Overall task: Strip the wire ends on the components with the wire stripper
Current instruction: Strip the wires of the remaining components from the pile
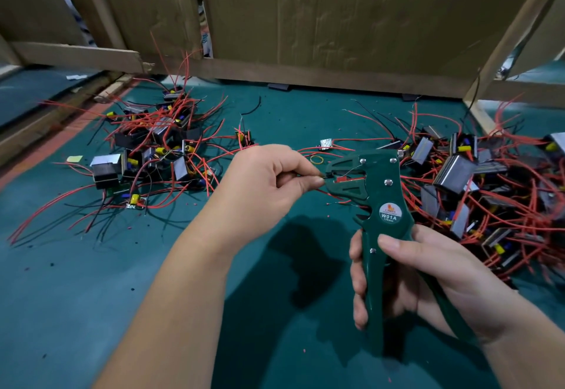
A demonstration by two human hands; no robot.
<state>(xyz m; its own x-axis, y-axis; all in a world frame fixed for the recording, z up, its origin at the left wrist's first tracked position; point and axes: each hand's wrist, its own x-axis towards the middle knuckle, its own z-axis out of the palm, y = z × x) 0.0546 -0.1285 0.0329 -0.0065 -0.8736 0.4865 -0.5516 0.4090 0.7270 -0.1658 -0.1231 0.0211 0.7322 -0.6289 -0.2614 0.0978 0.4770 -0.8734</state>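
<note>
Two bare arms are shown, the left forearm (171, 297) and the right forearm (526, 355) uncovered as far as the lower edge. The left grip (263, 181) and right grip (428, 275) are bare hands. Fingernails are cut short and plain, as shown by the right thumbnail (388, 240).

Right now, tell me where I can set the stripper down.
Bare green mat lies left of your left hand, below the left pile. A patch sits between it and the right pile, near the cardboard wall. Both piles are crowded.

The wire stripper (380, 193) is glossy plastic with shiny metal rivets (388, 182); the table mat (91, 281) is matt, the cardboard (336, 16) creased.
</note>
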